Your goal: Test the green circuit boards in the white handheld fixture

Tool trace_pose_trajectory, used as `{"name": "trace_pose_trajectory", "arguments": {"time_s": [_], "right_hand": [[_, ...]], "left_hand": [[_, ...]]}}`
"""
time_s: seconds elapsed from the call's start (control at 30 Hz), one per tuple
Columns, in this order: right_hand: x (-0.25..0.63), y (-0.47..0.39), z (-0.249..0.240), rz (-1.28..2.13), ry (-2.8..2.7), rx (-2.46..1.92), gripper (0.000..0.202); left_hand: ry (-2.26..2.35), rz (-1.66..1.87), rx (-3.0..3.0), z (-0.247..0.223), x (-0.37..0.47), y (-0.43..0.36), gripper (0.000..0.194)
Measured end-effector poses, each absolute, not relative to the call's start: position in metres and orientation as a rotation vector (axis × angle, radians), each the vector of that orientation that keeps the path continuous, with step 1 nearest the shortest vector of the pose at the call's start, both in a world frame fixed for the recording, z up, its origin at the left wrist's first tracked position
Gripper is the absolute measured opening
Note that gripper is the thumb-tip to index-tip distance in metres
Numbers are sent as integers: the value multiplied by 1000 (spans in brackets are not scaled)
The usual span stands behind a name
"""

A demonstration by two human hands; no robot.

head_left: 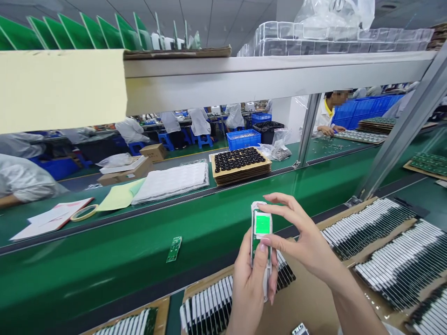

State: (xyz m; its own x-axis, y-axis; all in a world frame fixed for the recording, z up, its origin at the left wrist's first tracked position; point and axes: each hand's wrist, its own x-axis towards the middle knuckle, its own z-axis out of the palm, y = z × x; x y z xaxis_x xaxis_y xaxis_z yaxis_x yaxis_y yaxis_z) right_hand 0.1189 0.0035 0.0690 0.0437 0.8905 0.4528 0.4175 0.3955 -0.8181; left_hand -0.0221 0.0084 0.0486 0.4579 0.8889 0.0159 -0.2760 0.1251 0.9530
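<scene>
Near the centre, a slim white device (263, 225) with a green circuit board and a lit green screen is held upright. My left hand (252, 274) wraps round its lower part, thumb on the front below the screen. My right hand (296, 228) reaches in from the right; its thumb is at the board just under the screen and its index finger touches near the top edge. Below the hands lies a brown cardboard sheet (296, 298), with a small metal-and-white part (300, 329) at the bottom edge of the view.
Rows of white-and-black parts (401, 260) fill trays at right, more (209, 302) at lower left. One loose green board (173, 249) lies on the green belt (115, 251). Beyond are stacked black round parts (239, 159) and white sheets (172, 181). A shelf (244, 77) crosses above; a person works across.
</scene>
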Motion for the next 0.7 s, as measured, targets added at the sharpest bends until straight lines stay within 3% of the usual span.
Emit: {"name": "trace_pose_trajectory", "arguments": {"time_s": [0.7], "right_hand": [[120, -4, 75, 555, -1554, -1183, 40]], "left_hand": [[737, 929, 1081, 47, -16, 1, 33]]}}
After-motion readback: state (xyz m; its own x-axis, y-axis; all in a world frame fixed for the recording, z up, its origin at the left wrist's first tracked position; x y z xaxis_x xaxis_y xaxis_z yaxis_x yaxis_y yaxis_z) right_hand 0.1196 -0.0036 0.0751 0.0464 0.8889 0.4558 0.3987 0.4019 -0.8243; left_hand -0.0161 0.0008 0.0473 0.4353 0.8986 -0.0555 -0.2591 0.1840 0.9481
